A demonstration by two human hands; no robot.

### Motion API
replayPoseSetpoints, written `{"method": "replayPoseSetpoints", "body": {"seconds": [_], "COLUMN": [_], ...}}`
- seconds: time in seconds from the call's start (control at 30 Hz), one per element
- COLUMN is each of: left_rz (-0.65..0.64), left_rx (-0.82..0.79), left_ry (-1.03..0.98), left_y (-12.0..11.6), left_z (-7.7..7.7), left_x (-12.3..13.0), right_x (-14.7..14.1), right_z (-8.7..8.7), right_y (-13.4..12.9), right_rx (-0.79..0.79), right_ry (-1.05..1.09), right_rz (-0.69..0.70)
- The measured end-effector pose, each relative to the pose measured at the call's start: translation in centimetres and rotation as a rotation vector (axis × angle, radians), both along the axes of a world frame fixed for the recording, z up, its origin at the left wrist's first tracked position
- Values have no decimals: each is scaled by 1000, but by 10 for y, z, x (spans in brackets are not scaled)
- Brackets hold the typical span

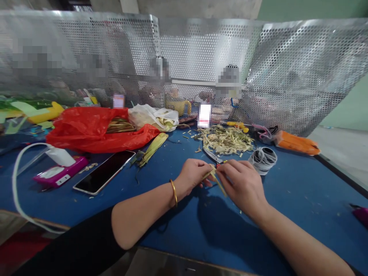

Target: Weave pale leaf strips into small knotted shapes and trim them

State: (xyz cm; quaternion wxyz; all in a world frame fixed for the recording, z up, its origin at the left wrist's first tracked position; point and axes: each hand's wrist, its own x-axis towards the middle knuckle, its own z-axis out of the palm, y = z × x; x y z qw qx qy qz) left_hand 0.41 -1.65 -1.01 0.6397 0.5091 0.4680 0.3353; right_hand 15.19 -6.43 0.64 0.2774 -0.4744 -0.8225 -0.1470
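Observation:
Above the middle of the blue table, my left hand [196, 172] pinches a pale, folded strip of corn husk [219, 185]. A gold bangle is on that wrist. My right hand [244, 182] is closed, its fingertips meeting at the same husk strip; one end of the strip hangs down between the hands. Just beyond the fingers lie scissors [212, 155], their handles partly hidden by my right hand. A spool of whitish string [263, 160] stands behind my right hand. Farther back is a pile of shredded husk scraps [227, 140].
On the left are a red plastic bag [83, 128] holding husks, a white bag [152, 115], a loose husk [153, 148], a phone [105, 172] and a purple power strip [61, 172] with a white cable. An orange packet [297, 143] lies right. A perforated metal screen [195, 50] borders the back.

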Motion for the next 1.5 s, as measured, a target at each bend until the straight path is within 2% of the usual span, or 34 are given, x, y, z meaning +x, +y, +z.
{"method": "replayPoseSetpoints", "body": {"seconds": [0.1,0.23,0.43,0.67,0.73,0.87,0.97,1.03,1.13,1.2,1.27,1.37,1.5], "left_rz": [12,-38,-15,-61,-52,-79,-89,-83,-47,-14,2,1,-23], "left_rx": [-84,-189,-318,-202,-186,-211,-222,-202,-169,-170,-175,-173,-142], "left_ry": [-104,-271,-319,-333,-362,-396,-382,-386,-376,-342,-312,-292,-275], "left_y": [-1,1,5,3,2,-1,-2,-3,-1,0,2,2,1], "left_z": [0,-2,2,1,-1,-2,-3,-3,0,1,3,3,2], "left_x": [0,0,-3,-2,-1,0,0,0,0,-1,-1,0,0], "right_x": [-6,-9,-6,-6,-8,-17,-21,-20,-13,-6,0,5,1], "right_z": [-4,-6,-7,-6,-6,-11,-14,-13,-9,-8,-11,-19,-24], "right_y": [-3,-4,-2,-3,-4,-5,-5,-5,-4,1,8,18,24], "right_rx": [38,75,82,91,104,107,90,82,27,-87,-273,-527,-660], "right_ry": [-69,-110,-154,-239,-287,-435,-445,-312,111,430,690,934,1148], "right_rz": [-3,-33,-48,-43,25,247,278,260,117,7,-58,-91,-74]}}
